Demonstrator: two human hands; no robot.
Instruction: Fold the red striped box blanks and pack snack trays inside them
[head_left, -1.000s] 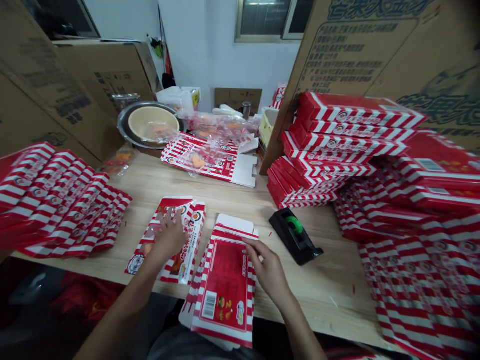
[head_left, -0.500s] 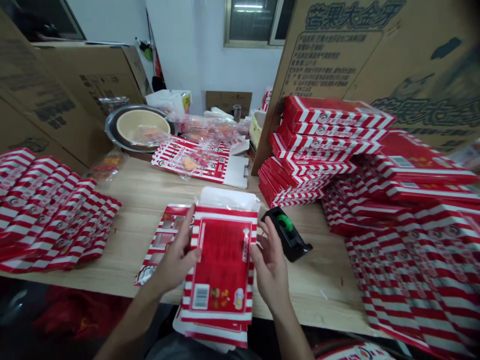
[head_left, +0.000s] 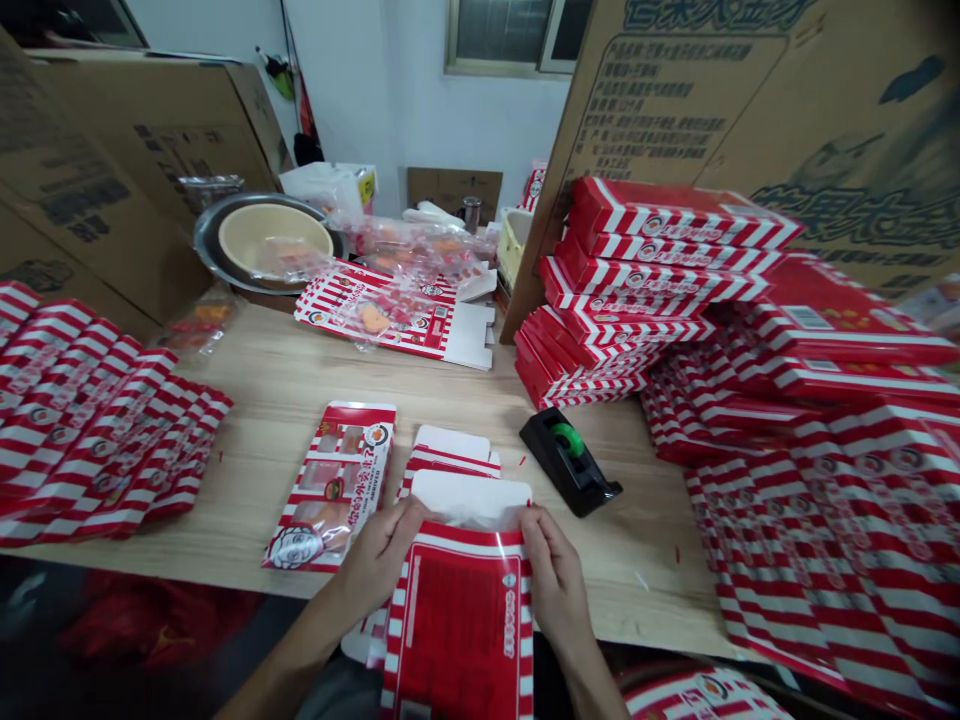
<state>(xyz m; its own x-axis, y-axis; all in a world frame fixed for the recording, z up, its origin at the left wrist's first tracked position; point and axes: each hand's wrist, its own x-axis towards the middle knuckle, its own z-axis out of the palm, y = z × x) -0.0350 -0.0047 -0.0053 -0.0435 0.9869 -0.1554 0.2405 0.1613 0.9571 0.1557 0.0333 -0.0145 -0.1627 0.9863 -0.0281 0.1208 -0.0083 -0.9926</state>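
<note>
A red box with striped edges [head_left: 465, 620] is held between both hands, its white end flap standing up at the top. My left hand [head_left: 386, 550] pinches the box's upper left corner. At the upper right corner, my right hand [head_left: 553, 565] grips the edge with its thumb and fingers. Behind the held box lie more striped cartons [head_left: 450, 450] with white flaps. To the left is a windowed box [head_left: 334, 490] with a printed face. A black tape dispenser [head_left: 570, 460] with green tape sits to the right.
Striped boxes are stacked at the right [head_left: 667, 280] and lie in rows at the left [head_left: 97, 420]. Farther back are a metal basin [head_left: 206, 245], a flat carton [head_left: 469, 335] and clear-wrapped items [head_left: 420, 245]. Large cardboard boxes flank the table.
The held box has moved down toward me. Both hands now pinch its upper corners, where before they were along its sides. The cartons behind and the windowed box have come into fuller view.
</note>
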